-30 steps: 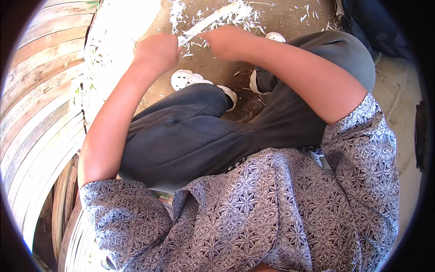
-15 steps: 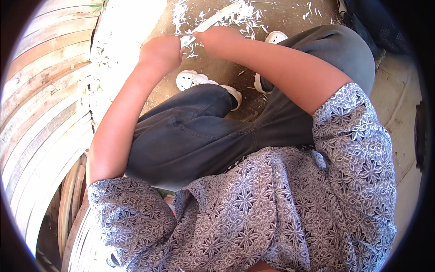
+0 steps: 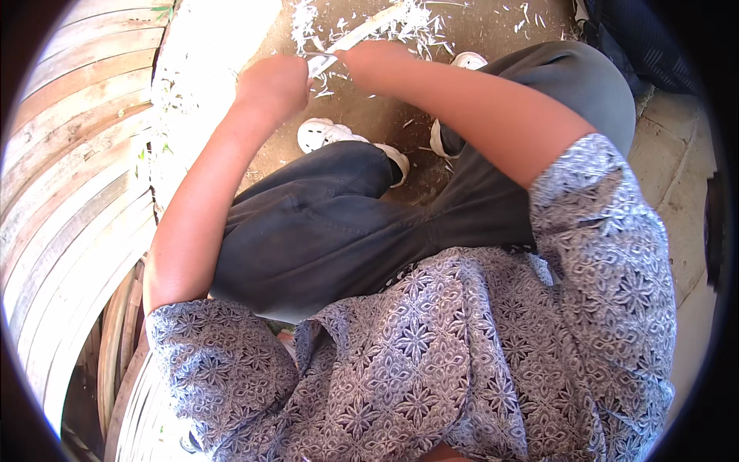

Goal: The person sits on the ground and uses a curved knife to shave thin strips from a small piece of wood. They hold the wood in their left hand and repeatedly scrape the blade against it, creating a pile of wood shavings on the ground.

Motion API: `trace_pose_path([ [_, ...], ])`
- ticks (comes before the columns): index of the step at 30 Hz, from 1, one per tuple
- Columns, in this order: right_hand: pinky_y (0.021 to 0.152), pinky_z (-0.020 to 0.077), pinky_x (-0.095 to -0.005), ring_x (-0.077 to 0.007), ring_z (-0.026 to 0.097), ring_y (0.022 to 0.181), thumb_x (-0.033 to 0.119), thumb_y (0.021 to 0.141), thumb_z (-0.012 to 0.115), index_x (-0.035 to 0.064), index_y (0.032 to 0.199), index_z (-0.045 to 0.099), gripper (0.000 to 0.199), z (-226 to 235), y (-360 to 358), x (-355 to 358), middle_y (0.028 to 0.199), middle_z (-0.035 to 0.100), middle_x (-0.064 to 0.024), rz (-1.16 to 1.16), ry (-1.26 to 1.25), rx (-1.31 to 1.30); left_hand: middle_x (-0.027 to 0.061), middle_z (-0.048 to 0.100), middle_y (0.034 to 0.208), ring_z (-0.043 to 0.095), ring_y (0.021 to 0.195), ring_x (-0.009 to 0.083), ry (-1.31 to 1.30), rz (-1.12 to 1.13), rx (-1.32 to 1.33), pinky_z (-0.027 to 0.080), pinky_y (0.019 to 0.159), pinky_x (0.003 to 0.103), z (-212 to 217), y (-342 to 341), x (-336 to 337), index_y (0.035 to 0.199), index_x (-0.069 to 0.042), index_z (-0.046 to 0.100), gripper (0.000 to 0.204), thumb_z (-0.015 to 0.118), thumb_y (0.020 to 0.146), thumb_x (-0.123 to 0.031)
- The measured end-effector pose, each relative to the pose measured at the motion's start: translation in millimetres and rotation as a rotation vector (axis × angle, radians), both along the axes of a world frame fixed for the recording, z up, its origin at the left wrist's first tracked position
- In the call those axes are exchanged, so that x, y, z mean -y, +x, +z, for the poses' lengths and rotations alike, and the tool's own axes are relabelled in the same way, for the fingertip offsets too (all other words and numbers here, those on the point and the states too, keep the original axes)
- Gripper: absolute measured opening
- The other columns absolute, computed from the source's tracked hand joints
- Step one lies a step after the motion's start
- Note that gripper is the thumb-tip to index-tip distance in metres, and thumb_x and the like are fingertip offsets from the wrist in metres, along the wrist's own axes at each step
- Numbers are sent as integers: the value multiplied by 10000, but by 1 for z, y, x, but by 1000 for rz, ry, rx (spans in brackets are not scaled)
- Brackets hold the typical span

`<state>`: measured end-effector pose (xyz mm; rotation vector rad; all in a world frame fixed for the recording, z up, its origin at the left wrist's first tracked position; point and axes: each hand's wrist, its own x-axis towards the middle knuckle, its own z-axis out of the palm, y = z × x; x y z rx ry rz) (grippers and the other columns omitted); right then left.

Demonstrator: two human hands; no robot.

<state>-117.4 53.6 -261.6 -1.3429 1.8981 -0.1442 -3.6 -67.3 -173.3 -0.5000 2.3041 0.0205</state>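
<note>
Both my hands are closed at either end of a thin metal blade (image 3: 319,55), which lies across a pale wooden strip (image 3: 369,28) like a drawknife. My left hand (image 3: 272,83) is a fist at the blade's left end. At its right end, my right hand (image 3: 376,65) is closed too, with its fingers mostly turned from view. Any handles are hidden inside the fists. From between my hands the strip slants away to the far right, over curled white shavings (image 3: 419,23) on the brown ground.
Curved wooden slats (image 3: 85,100) stand along the left side. My dark trousers (image 3: 323,223) and white clogs (image 3: 327,132) are below and near my hands. A dark bag-like thing (image 3: 643,38) sits at the far right, by pale paving (image 3: 670,131).
My right hand has shifted slightly to the right and my left hand a little up. The blade has moved slightly away along the strip. Both hands keep their grip.
</note>
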Motion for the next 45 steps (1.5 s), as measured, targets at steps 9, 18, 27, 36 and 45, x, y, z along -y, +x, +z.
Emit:
trace_pose_path([
  [9,863,556,-465,-356,685,1036,93,921,489,135,1425,525,508,13,-4,-6,1126,702,-194,-13,9,36,219,706,867,695,858,383,3,54,-61,555,763,466,-6,14,15,929,13,692,361,598,967,-333],
  [18,841,562,-441,-314,697,1019,143,953,472,120,1258,615,337,-1,4,-7,1098,710,-139,-33,-24,8,228,702,848,693,821,394,18,9,-84,552,746,471,-6,2,12,937,16,688,356,595,968,-326],
  [27,861,552,-453,-316,693,1031,155,953,476,128,1277,616,354,-19,11,3,1087,715,-127,-45,-35,11,191,723,965,701,935,353,32,97,-23,561,806,450,-14,6,19,1015,-16,718,340,599,966,-331],
  [36,842,544,-459,-339,688,977,183,986,481,138,1435,517,452,-4,-5,-6,1072,707,-175,4,-61,38,238,696,831,685,851,396,72,102,-121,533,780,476,12,1,14,922,41,684,385,609,954,-335],
  [45,854,536,-463,-343,684,964,198,993,460,140,1445,506,458,4,-6,-5,1067,703,-189,25,-13,45,227,699,829,693,837,379,88,78,-111,543,770,465,9,1,17,909,46,693,392,604,958,-333],
])
